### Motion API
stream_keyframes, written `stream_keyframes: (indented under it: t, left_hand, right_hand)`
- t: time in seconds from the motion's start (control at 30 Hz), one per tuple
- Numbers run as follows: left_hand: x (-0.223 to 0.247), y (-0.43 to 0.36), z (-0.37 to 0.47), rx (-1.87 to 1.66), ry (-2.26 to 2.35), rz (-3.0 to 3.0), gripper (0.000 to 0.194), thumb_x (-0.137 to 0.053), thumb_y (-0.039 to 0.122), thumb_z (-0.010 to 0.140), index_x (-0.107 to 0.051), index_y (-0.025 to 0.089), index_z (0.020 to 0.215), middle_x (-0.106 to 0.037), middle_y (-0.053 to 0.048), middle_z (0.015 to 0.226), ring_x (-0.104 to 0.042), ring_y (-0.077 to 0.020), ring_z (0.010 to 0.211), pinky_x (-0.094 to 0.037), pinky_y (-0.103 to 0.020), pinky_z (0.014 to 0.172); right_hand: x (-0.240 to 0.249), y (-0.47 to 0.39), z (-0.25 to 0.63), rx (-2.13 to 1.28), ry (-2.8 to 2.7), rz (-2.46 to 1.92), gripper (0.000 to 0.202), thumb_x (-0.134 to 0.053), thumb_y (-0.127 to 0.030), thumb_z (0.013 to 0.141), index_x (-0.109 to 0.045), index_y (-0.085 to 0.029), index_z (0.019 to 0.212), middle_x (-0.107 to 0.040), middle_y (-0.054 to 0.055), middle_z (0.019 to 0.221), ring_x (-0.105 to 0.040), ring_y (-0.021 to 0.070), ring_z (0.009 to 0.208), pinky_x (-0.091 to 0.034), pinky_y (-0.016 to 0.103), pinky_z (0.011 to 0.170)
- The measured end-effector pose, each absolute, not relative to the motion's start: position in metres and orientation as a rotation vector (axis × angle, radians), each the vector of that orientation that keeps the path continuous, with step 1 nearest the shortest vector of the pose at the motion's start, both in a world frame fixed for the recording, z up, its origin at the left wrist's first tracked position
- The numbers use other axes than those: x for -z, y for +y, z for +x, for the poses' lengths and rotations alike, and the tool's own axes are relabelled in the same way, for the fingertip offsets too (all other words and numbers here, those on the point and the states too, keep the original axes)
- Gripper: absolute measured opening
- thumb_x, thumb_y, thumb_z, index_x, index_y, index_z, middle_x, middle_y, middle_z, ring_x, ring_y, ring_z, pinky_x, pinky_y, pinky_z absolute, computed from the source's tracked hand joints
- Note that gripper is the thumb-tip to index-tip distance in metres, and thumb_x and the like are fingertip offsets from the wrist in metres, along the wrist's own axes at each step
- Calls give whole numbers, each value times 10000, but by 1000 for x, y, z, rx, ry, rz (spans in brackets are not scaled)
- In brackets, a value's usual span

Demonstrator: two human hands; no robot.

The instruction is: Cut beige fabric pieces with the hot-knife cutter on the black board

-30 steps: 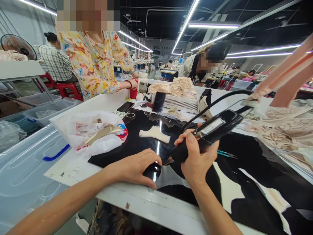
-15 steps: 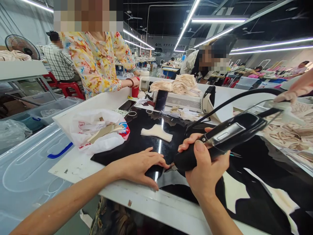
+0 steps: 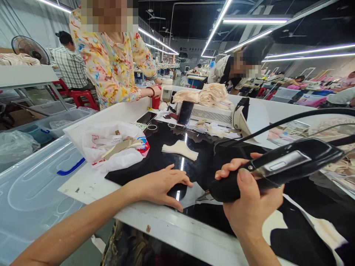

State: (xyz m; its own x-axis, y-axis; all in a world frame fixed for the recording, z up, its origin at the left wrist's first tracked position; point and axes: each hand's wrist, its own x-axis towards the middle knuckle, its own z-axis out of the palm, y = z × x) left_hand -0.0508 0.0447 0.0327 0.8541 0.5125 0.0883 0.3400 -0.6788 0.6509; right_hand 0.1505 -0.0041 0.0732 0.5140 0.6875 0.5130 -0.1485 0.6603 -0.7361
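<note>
In the head view my right hand (image 3: 249,195) is wrapped round a corded mini iron (image 3: 280,170) with a black body and a silver panel. Its pointed metal tip rests at the edge of a thin, pale grey piece (image 3: 192,195) on the black work surface (image 3: 155,162). My left hand (image 3: 161,188) lies with fingers apart, its fingertips touching the pale piece's left side. Beyond my hands lies a small cream fabric piece (image 3: 180,149), shaped with a narrow top and wide base. More cream pieces (image 3: 273,223) are partly hidden behind my right forearm.
A white plastic bag (image 3: 111,162) holding strips stands at the left. Cream fabric bundles (image 3: 205,95) lie on a vented white box (image 3: 212,113), with a phone (image 3: 185,112) leaning against it. A person in a floral shirt (image 3: 111,70) stands opposite. The iron's cord (image 3: 291,122) runs right.
My right hand and the mini iron have shifted right, baring more of the pale piece. My left hand stays nearly in place. The other person's hand at the right edge has left view.
</note>
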Motion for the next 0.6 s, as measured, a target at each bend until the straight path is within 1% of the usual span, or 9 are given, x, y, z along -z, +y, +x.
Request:
stream_keyframes:
  t: [0.1, 0.23, 0.43, 0.6]
  left_hand:
    - [-32, 44, -51, -354, 611, 2390, 653, -845, 406, 868, -556, 251, 1433, -632, -106, 1458, -496, -310, 1487, -104, -615, 1328]
    - [-29, 43, -50, -362, 626, 2410, 673, -845, 434, 859, -549, 248, 1435, -601, -124, 1495, -493, -328, 1486, -117, -637, 1318]
    - [-29, 42, -48, -383, 634, 2407, 686, -864, 441, 835, -550, 265, 1419, -610, -124, 1487, -509, -335, 1471, -117, -642, 1312]
    - [-29, 42, -48, -387, 634, 2399, 697, -868, 441, 828, -548, 267, 1421, -625, -109, 1466, -532, -330, 1446, -116, -634, 1312]
  right_hand:
    - [-75, -5, 152, -539, -892, -678, 459, -870, -289, 746, -609, -236, 1119, -683, -47, 744, -609, 146, 558, -562, 291, 508]
    - [-75, -5, 151, -544, -893, -687, 451, -869, -282, 746, -612, -240, 1114, -683, -47, 743, -613, 147, 564, -563, 290, 513]
    - [-78, 1, 149, -552, -883, -691, 450, -868, -294, 751, -604, -245, 1112, -681, -50, 752, -612, 144, 563, -558, 290, 520]
    - [-78, 13, 141, -534, -893, -660, 416, -845, -305, 799, -581, -246, 1115, -677, -54, 781, -611, 135, 571, -559, 298, 548]
